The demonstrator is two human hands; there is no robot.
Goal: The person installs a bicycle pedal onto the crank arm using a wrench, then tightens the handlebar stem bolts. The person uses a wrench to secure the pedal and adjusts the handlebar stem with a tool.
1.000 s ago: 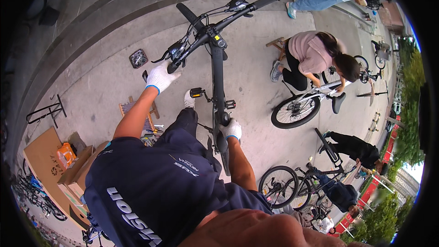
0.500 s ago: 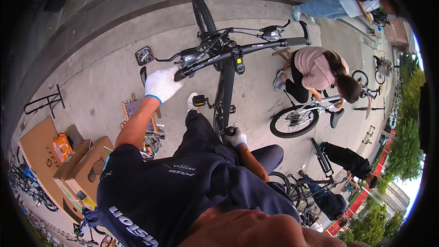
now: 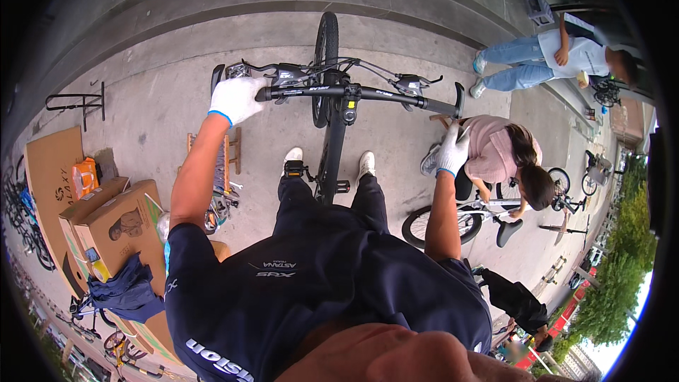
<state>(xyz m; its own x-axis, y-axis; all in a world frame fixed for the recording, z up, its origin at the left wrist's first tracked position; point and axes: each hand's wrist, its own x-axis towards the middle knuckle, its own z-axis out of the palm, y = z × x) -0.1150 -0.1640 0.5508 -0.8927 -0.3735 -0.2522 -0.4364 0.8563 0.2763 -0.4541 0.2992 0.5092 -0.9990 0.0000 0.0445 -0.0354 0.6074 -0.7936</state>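
While standing astride a black bike [image 3: 332, 148] on the pavement, the gloved left hand [image 3: 237, 99] grips the handlebar [image 3: 353, 92] end; the right hand [image 3: 453, 150] hangs loosely curled, empty, below the other end.

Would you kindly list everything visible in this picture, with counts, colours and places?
bicycle: one, black, upright between the person's legs
handlebar: one, black, across the upper middle
cardboard boxes: several, brown, stacked at left
tool rack: one, wooden, on the pavement left of the bicycle
metal stand: one, black, upper left
crouching person: one, pink top, right, beside a second bicycle
bending person: one, pale top, jeans, upper right
trees: green, far right
left hand: white glove, closed on the handlebar's left grip
right hand: white glove, open, just below the handlebar's right end, off it
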